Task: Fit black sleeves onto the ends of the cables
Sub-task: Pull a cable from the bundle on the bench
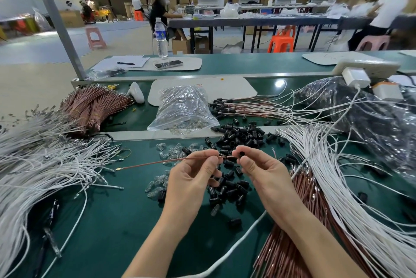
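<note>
My left hand (193,174) pinches a thin brown cable (153,163) near its right end; the cable runs out leftward to a small metal tip. My right hand (258,165) pinches a black sleeve (242,153) between thumb and forefinger, right at the cable's end. The two hands almost touch above the green table (112,221). A heap of loose black sleeves (227,185) lies under and behind the hands, with more black sleeves (240,135) piled further back.
White cables (45,165) spread over the left, white and brown cables (337,187) over the right. Small clear parts (157,183) lie left of the sleeves. A clear bag (184,108), bundled brown cables (94,106) and sleeved cables (236,106) lie behind.
</note>
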A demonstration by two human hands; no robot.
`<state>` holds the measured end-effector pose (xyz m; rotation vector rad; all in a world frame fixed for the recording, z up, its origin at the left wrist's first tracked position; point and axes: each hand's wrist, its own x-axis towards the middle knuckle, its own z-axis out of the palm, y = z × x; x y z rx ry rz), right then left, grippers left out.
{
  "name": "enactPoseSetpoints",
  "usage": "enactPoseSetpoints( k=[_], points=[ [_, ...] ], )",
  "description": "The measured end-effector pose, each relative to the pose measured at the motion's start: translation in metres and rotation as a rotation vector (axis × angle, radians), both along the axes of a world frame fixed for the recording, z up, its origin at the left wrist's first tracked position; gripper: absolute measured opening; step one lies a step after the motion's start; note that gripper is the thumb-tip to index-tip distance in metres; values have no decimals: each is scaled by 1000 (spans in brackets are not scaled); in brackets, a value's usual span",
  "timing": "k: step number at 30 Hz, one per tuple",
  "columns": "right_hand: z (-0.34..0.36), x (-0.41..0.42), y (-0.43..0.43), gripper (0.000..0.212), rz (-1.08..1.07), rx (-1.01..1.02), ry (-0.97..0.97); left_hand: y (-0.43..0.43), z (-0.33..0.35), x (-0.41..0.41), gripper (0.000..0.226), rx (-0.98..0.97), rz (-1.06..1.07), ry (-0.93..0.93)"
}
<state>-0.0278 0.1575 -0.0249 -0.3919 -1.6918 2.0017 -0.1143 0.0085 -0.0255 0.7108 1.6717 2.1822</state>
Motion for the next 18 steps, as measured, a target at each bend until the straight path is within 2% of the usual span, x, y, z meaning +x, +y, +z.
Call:
enactPoseSetpoints(
  k=[2, 9, 15, 18],
  points=[
    [0, 1, -1, 26, 4, 78, -13, 0, 0, 0, 15, -5, 0, 6],
    [2, 1, -6, 26, 10, 148, -35, 0, 0, -1, 15, -28, 8, 16],
    [4, 2, -8, 24, 15, 161, -4, 1, -4, -1, 13, -75, 46, 47],
    [2, 1, -9, 30, 43, 172, 4, 2, -4, -1, 11, -76, 61, 55]
  ],
)
